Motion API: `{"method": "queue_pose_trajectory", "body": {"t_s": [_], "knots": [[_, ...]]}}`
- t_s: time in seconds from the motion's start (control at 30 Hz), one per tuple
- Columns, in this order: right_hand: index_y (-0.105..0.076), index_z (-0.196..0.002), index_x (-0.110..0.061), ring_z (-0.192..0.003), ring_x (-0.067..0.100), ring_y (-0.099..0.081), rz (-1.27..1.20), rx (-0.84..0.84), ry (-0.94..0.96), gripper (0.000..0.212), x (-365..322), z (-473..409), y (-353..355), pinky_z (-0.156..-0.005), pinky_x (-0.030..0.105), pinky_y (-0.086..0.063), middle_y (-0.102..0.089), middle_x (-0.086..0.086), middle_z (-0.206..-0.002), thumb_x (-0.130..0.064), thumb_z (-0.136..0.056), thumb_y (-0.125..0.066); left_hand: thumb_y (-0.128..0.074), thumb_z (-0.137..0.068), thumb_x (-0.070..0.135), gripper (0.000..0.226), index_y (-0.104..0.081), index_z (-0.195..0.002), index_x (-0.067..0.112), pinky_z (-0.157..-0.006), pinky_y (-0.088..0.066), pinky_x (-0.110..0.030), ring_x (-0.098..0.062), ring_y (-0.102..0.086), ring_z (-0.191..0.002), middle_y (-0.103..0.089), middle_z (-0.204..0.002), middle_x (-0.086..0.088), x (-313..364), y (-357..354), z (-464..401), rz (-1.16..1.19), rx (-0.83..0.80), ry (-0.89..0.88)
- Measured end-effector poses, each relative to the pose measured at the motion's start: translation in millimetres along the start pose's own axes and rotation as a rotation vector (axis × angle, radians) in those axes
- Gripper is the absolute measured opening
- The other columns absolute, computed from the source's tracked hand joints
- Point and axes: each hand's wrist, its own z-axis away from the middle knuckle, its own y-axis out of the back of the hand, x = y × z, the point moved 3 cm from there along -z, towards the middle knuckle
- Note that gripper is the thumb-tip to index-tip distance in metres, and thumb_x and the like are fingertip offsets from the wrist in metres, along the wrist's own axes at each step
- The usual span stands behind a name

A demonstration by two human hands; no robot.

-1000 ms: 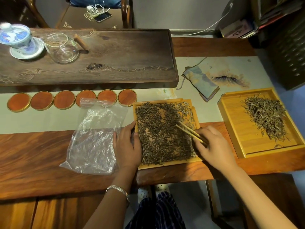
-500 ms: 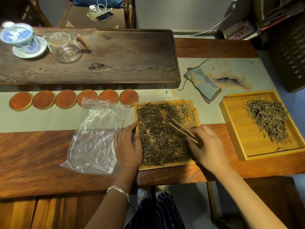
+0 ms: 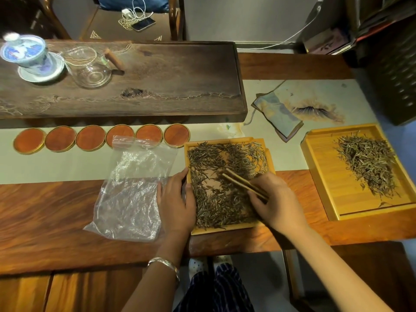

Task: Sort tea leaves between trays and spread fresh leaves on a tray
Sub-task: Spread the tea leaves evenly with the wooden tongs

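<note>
Wooden and broad, the counter (image 3: 56, 212) carries everything, and the step in hand looks like the sorting: picking through loose tea with chopsticks, with the spreading already largely done on the nearer tray.

Largest of the holders is the dark tea tray (image 3: 171, 86) at the back, bearing a lidded porcelain cup on its saucer (image 3: 27, 57) and an empty glass pitcher (image 3: 92, 68). To the right sits the big bamboo tray (image 3: 324, 176), with a loose pile of tea leaves (image 3: 369, 163) heaped toward its far right side and much bare floor left. The small bamboo tray (image 3: 227, 229) lies straight before the person, its dried leaves (image 3: 211, 212) spread thin with a bare patch near the middle. An empty plastic bag (image 3: 132, 185) lies flat beside it.

Her left hand (image 3: 177, 203) rests closed over that tray's left rim, steadying it. Her right hand (image 3: 276, 201) is clamped on a pair of chopsticks (image 3: 243, 183), tips down among the leaves.

Next, I judge, she must pinch a few leaves lightly and carry them across to the big tray without scattering.
</note>
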Motion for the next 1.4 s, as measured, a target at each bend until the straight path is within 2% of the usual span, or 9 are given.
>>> {"method": "queue_pose_trajectory", "body": {"t_s": [0.13, 0.23, 0.43, 0.6, 0.7, 0.87, 1.0, 1.23, 1.4], "knots": [[-0.066, -0.099, -0.011, -0.081, 0.011, -0.053, -0.018, 0.081, 0.029, 0.016, -11.6, -27.2, 1.1, -0.068, 0.021, -0.046, -0.057, -0.003, -0.09, -0.018, -0.085, -0.066, -0.042, -0.094, 0.025, 0.035, -0.052, -0.127, 0.033, -0.119, -0.009, -0.031, -0.004, -0.052, -0.106, -0.06, -0.108, 0.016, 1.7, 0.1, 0.2, -0.002, 0.006, 0.002], [-0.065, -0.104, -0.014, -0.086, 0.009, -0.05, 0.017, 0.08, 0.013, 0.02, -24.5, -54.3, -13.3, -0.07, 0.024, -0.045, -0.056, -0.004, -0.094, -0.026, -0.088, -0.06, -0.043, -0.094, 0.024, 0.035, -0.053, -0.127, 0.032, -0.119, -0.011, -0.033, -0.004, -0.051, -0.108, -0.061, -0.11, 0.013, 1.3, 0.8, 0.4, -0.002, 0.006, 0.001], [-0.064, -0.107, -0.014, -0.091, 0.016, -0.052, 0.076, 0.028, 0.017, 0.024, -38.8, -74.9, -39.9, -0.072, 0.031, -0.049, -0.055, 0.001, -0.098, -0.027, -0.087, -0.059, -0.042, -0.094, 0.025, 0.036, -0.051, -0.127, 0.033, -0.119, -0.012, -0.034, -0.003, -0.05, -0.108, -0.06, -0.109, 0.014, 0.4, 1.4, 0.7, -0.009, 0.006, -0.002], [-0.066, -0.109, -0.014, -0.088, 0.01, -0.05, 0.019, 0.106, 0.003, 0.024, -26.9, -59.9, -24.7, -0.07, 0.022, -0.042, -0.057, -0.002, -0.097, -0.024, -0.087, -0.061, -0.04, -0.094, 0.028, 0.035, -0.05, -0.126, 0.036, -0.119, -0.013, -0.036, -0.003, -0.049, -0.111, -0.058, -0.11, 0.017, 0.1, 1.6, 0.8, 0.001, 0.006, 0.002], [-0.067, -0.103, -0.008, -0.084, 0.017, -0.056, 0.017, 0.104, 0.01, 0.02, -16.0, -42.6, -12.0, -0.069, 0.031, -0.051, -0.061, 0.003, -0.092, -0.019, -0.086, -0.065, -0.039, -0.094, 0.029, 0.035, -0.051, -0.126, 0.036, -0.119, -0.014, -0.038, 0.0, -0.047, -0.108, -0.057, -0.109, 0.019, 1.0, 0.8, 0.6, -0.007, 0.007, 0.008], [-0.068, -0.102, -0.013, -0.086, 0.014, -0.056, 0.04, 0.045, -0.037, 0.018, -8.0, -10.0, -14.5, -0.068, 0.021, -0.047, -0.058, -0.003, -0.092, -0.019, -0.086, -0.065, -0.039, -0.094, 0.029, 0.035, -0.051, -0.126, 0.036, -0.119, -0.012, -0.035, 0.008, -0.042, -0.103, -0.056, -0.108, 0.021, 0.3, 0.8, 1.0, -0.011, 0.01, 0.004], [-0.069, -0.103, -0.013, -0.087, 0.013, -0.058, -0.004, 0.029, -0.055, 0.018, -8.8, -3.0, -16.7, -0.068, 0.024, -0.05, -0.059, -0.002, -0.095, -0.021, -0.088, -0.064, -0.041, -0.093, 0.027, 0.036, -0.051, -0.127, 0.035, -0.119, -0.011, -0.032, 0.012, -0.039, -0.101, -0.052, -0.106, 0.024, 2.4, 0.9, 1.1, -0.002, 0.011, 0.01], [-0.068, -0.097, -0.014, -0.084, 0.012, -0.057, -0.029, 0.087, -0.06, 0.014, -1.7, 16.6, -7.0, -0.069, 0.021, -0.049, -0.058, -0.004, -0.09, -0.016, -0.083, -0.069, -0.042, -0.094, 0.026, 0.035, -0.051, -0.126, 0.035, -0.12, -0.015, -0.039, 0.013, -0.039, -0.1, -0.051, -0.105, 0.025, 1.6, 0.6, 0.4, -0.004, 0.011, 0.007], [-0.069, -0.099, -0.009, -0.085, 0.017, -0.059, -0.041, 0.06, -0.042, 0.016, -10.2, 17.5, -16.0, -0.065, 0.027, -0.05, -0.061, 0.001, -0.092, -0.016, -0.085, -0.068, -0.043, -0.094, 0.024, 0.035, -0.053, -0.126, 0.033, -0.119, -0.016, -0.04, 0.012, -0.038, -0.1, -0.052, -0.106, 0.024, 2.9, 0.4, 0.7, 0.004, 0.016, 0.001]]}}
